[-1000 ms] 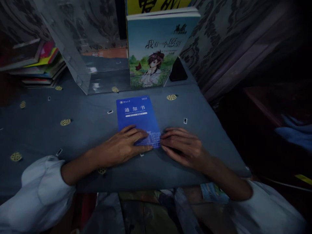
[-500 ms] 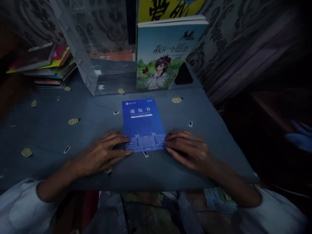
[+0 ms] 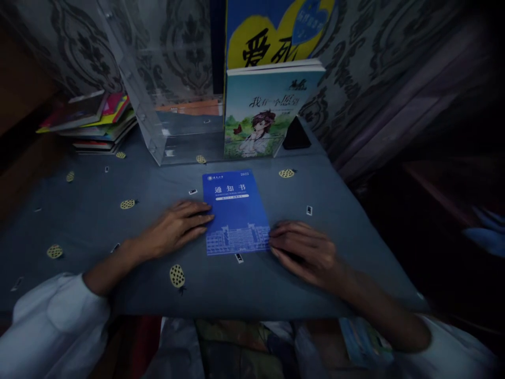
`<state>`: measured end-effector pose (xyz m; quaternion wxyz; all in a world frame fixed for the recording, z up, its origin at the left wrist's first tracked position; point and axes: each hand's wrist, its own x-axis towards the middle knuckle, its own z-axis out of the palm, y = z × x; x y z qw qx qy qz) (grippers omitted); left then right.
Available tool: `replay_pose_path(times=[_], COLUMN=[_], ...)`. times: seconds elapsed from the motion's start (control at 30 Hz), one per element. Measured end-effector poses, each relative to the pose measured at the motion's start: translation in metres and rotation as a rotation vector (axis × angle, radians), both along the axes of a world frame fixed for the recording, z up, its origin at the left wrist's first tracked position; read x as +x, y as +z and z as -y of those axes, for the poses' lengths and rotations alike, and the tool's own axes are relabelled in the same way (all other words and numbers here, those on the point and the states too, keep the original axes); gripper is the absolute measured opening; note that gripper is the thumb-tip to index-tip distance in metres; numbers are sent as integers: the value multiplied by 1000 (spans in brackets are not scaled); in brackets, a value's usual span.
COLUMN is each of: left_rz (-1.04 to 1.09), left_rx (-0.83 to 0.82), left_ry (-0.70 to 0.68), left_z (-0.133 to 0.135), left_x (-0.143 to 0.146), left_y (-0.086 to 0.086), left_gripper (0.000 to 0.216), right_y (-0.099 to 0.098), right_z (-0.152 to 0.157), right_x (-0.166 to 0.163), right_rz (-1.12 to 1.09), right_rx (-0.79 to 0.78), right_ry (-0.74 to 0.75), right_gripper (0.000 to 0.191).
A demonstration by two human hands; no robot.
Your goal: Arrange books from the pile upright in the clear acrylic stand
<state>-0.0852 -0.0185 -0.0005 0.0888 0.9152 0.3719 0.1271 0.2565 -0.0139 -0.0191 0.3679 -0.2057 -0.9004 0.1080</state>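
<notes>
A blue booklet (image 3: 235,210) with white characters and a drawn building lies flat on a table covered in blue cloth (image 3: 98,221). My left hand (image 3: 175,227) rests flat on the cloth, fingers stretched out, with the fingertips against the booklet's left edge. My right hand (image 3: 305,251) lies palm down, fingers apart, touching the booklet's lower right corner. Neither hand holds anything.
An illustrated book (image 3: 265,113) stands upright behind the booklet against a yellow and blue one. A clear acrylic stand (image 3: 158,100) is to its left and a dark wedge (image 3: 295,136) to its right. A stack of books (image 3: 94,123) lies at the back left. The table edge falls off to the right.
My left hand slid off the booklet's lower part to its left edge, uncovering the building drawing. The right hand stayed at the lower right corner. The view tilted up.
</notes>
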Motion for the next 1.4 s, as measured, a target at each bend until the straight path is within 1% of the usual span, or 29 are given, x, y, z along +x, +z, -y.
replay_pose_path(times=[0.13,0.23,0.33,0.4,0.53,0.6,0.7,0.83,0.93,1.0,1.1,1.2,1.3,1.4], left_rz=[-20,-43,-51,-44,-16,-7,-5,5,8,8,-1,-20,-21,-25], left_rx=[-4,6,29,47,85,95,97,76,74,86,117,146,154,148], left_ry=[72,142,188,199,200,202,211,218,248,278,328,369,363,353], left_z=[-29,-40,-41,-38,-35,-35,-34,-34,-32,-31,-30,-30,-31,-32], left_x=[2,6,11,12,12,12,12,13,13,14,17,20,24,27], left_y=[-2,-7,-12,-15,-20,-21,-21,-20,-21,-22,-23,-24,-25,-26], left_gripper=[43,43,47,49,47,46,46,46,47,46,45,47,46,47], right_y=[0,1,3,4,4,1,-5,-11,-13,-12,-9,-8,-8,-8], right_z=[0,0,-2,-5,-18,-26,-40,-49,-47,-43,-38,-37,-37,-39], right_x=[0,1,-3,-10,-38,-51,-60,-54,-52,-54,-58,-59,-57,-57], right_rz=[-4,2,20,74,310,401,466,476,492,509,516,486,472,490], right_rx=[-7,-8,-22,-50,-90,-104,-132,-151,-112,-55,34,86,90,54], right_ry=[6,4,4,18,90,85,15,-194,-341,-405,-445,-455,-454,-436], right_gripper=[9,11,13,17,35,44,53,58,58,55,49,43,41,43])
